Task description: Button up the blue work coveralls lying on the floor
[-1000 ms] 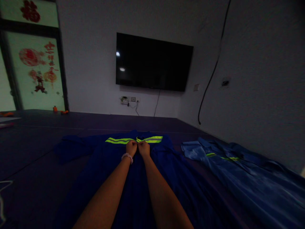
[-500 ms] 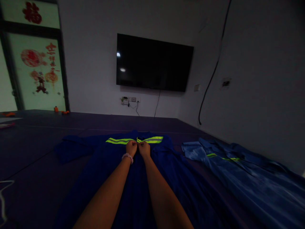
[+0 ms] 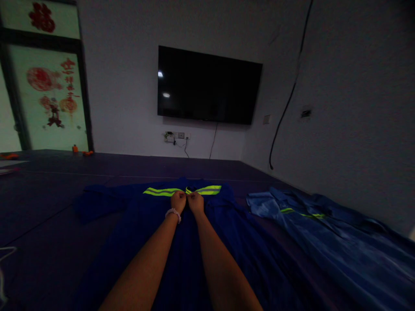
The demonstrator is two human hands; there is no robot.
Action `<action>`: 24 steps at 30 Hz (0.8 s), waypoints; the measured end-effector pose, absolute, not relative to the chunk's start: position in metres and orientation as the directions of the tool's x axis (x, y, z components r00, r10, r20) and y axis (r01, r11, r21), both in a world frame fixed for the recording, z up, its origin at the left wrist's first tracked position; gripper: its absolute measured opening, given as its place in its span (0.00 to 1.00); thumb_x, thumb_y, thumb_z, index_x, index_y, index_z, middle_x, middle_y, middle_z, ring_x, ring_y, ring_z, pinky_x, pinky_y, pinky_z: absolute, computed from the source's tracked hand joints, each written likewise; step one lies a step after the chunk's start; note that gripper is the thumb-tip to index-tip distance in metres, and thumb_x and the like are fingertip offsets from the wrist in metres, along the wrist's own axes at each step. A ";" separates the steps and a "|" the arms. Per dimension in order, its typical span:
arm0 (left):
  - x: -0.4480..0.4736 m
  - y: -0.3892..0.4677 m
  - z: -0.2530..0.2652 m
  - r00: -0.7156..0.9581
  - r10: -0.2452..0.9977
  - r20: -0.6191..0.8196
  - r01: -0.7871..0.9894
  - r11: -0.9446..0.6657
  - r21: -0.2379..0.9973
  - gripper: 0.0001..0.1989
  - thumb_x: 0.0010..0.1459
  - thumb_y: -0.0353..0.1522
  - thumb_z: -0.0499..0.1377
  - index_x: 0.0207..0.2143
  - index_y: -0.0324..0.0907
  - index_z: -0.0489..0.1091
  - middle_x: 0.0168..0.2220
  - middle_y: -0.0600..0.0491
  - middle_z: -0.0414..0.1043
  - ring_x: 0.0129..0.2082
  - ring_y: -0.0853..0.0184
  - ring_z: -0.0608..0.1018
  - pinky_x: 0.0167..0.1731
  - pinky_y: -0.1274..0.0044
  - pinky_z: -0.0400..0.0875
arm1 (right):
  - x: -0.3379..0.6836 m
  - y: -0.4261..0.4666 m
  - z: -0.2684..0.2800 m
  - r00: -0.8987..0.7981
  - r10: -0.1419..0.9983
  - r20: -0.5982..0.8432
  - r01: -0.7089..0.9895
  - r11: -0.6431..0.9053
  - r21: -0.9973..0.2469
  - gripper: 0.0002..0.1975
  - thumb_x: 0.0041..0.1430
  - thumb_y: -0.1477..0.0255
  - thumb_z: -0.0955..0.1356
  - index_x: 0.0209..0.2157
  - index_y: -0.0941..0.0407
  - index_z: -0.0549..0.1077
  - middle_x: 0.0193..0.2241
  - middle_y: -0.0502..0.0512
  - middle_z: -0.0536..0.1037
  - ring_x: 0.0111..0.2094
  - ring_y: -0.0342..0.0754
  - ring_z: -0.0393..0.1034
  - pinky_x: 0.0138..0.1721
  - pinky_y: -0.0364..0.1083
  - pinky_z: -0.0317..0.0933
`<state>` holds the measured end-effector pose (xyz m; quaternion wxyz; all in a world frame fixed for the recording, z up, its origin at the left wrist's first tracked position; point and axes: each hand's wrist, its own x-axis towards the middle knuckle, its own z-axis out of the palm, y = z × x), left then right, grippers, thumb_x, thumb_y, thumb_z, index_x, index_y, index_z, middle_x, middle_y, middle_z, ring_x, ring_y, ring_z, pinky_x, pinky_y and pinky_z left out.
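A dark blue work jacket (image 3: 142, 242) lies spread on the purple floor, a yellow-green reflective stripe (image 3: 209, 190) across its chest. My left hand (image 3: 178, 201), with a pale scrunchie (image 3: 173, 212) on the wrist, is closed on the jacket's front at the stripe. Right beside it, my right hand (image 3: 196, 202) pinches the other side of the front opening. The two hands nearly touch at the middle. Between them the stripe bends up in a small loop. The fingertips and any fastener there are too small and dark to make out.
On the right lies a lighter blue garment (image 3: 311, 233) with reflective strips. A television (image 3: 209, 86) hangs on the far wall above sockets (image 3: 177, 136). A black cable (image 3: 285, 110) dangles at the right wall. Orange objects (image 3: 87, 153) sit by the glass door (image 3: 52, 95); a white wire (image 3: 6, 250) is at left.
The view has shifted very slightly. Both hands stay at the same spot on the jacket's front, with no clear movement of the cloth.
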<state>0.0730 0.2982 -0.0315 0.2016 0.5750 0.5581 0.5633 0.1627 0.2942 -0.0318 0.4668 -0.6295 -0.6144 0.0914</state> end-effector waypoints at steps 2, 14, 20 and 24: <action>0.073 0.298 -0.031 -0.262 0.868 0.421 0.419 -0.291 0.860 0.07 0.47 0.25 0.53 0.26 0.40 0.71 0.29 0.51 0.74 0.33 0.67 0.75 0.36 0.77 0.66 | 0.163 0.295 -0.032 0.230 0.859 0.457 0.688 0.189 -0.701 0.07 0.53 0.74 0.65 0.26 0.58 0.75 0.26 0.55 0.78 0.31 0.45 0.73 0.29 0.37 0.58; 0.073 0.296 -0.030 -0.287 0.874 0.392 0.399 -0.263 0.878 0.09 0.46 0.25 0.53 0.30 0.39 0.71 0.30 0.51 0.74 0.31 0.68 0.75 0.33 0.78 0.66 | 0.162 0.291 -0.031 0.241 0.863 0.445 0.677 0.179 -0.714 0.08 0.51 0.74 0.65 0.26 0.58 0.75 0.24 0.54 0.77 0.28 0.45 0.72 0.27 0.37 0.58; 0.073 0.294 -0.029 -0.291 0.877 0.382 0.388 -0.256 0.885 0.10 0.46 0.25 0.53 0.31 0.38 0.71 0.28 0.51 0.73 0.29 0.68 0.74 0.32 0.78 0.66 | 0.162 0.291 -0.031 0.236 0.866 0.442 0.670 0.184 -0.719 0.07 0.50 0.74 0.65 0.26 0.59 0.75 0.24 0.54 0.77 0.28 0.45 0.72 0.28 0.37 0.58; 0.073 0.294 -0.029 -0.294 0.879 0.376 0.377 -0.255 0.891 0.10 0.46 0.26 0.53 0.31 0.38 0.71 0.29 0.51 0.73 0.30 0.69 0.74 0.32 0.79 0.65 | 0.162 0.291 -0.030 0.237 0.867 0.438 0.670 0.181 -0.720 0.07 0.50 0.74 0.65 0.26 0.59 0.75 0.24 0.54 0.78 0.28 0.45 0.72 0.28 0.38 0.57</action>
